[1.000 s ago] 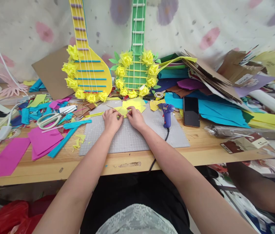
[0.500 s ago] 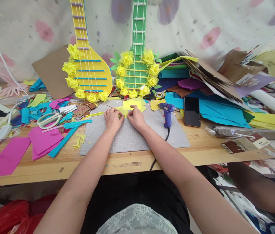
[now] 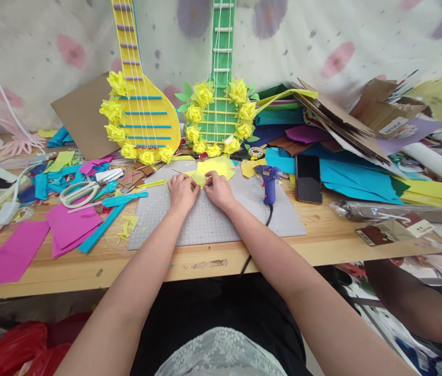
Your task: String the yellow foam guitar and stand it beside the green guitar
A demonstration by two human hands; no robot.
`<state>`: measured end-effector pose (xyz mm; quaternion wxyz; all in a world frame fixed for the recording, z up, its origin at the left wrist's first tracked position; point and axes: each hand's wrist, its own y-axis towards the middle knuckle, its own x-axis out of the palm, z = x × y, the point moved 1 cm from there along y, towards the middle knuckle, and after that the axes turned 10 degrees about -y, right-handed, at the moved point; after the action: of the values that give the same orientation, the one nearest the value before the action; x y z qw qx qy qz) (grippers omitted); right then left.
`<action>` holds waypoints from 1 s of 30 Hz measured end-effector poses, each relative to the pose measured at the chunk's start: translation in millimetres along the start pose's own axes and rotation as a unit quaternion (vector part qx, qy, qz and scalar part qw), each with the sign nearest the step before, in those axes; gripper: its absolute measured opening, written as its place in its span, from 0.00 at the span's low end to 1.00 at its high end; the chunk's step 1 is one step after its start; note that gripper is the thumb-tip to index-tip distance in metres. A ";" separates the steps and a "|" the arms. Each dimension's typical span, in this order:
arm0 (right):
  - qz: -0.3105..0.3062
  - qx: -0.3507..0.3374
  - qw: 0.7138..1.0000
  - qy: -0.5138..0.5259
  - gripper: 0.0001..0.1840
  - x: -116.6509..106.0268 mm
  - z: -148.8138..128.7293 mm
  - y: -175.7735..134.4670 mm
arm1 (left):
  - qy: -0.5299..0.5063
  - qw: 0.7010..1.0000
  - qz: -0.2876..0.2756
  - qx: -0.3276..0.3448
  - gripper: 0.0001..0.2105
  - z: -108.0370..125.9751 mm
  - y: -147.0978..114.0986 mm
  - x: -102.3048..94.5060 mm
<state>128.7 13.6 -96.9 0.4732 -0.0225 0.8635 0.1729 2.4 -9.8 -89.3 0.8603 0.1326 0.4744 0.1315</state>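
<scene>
The left hand (image 3: 182,192) and right hand (image 3: 218,190) sit close together on the grey cutting mat (image 3: 213,219), fingertips pinched on a small piece of yellow paper (image 3: 201,179) between them. The piece lies flat at the far middle of the mat, its pointed tip toward the person; its long axis cannot be made out under the fingers. It touches a loose pile of yellow sheets (image 3: 218,167) just beyond.

Right of the hands, a blue glue gun (image 3: 269,183) stands on the mat, its cord running back over the table edge. A black phone (image 3: 307,178) lies flat beside it. To the left lie scissors (image 3: 77,193) and pink paper (image 3: 71,225) among teal scraps.

The mat rests on a wooden table (image 3: 323,243) cluttered with coloured paper and cardboard. Two paper guitars, a yellow one (image 3: 142,112) and a green one (image 3: 220,104), ringed with yellow paper flowers, lean against a flower-patterned cloth wall.

Against half a second ago, both hands hold nearly the same spot, and the right fingers have shifted slightly on the paper.
</scene>
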 end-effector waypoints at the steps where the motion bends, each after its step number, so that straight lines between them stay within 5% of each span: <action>1: 0.000 -0.002 1.000 -0.003 0.17 -0.1 -0.3 -0.1 | 0.002 1.000 -0.003 -0.002 0.06 0.3 0.1 -0.3; 21: -0.017 -0.040 0.993 -0.108 0.15 1.1 -3.9 -1.9 | 0.002 1.000 -0.009 0.004 0.03 1.3 1.2 -0.2; 30: -0.029 -0.041 0.994 -0.095 0.16 -2.5 -4.4 -3.0 | -0.031 0.999 -0.026 0.020 0.18 -5.4 4.2 -9.4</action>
<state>127.1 9.0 -93.5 0.5564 -0.0504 0.8058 0.1963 -7.5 -8.7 -83.3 0.8746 0.1416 0.4538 0.0952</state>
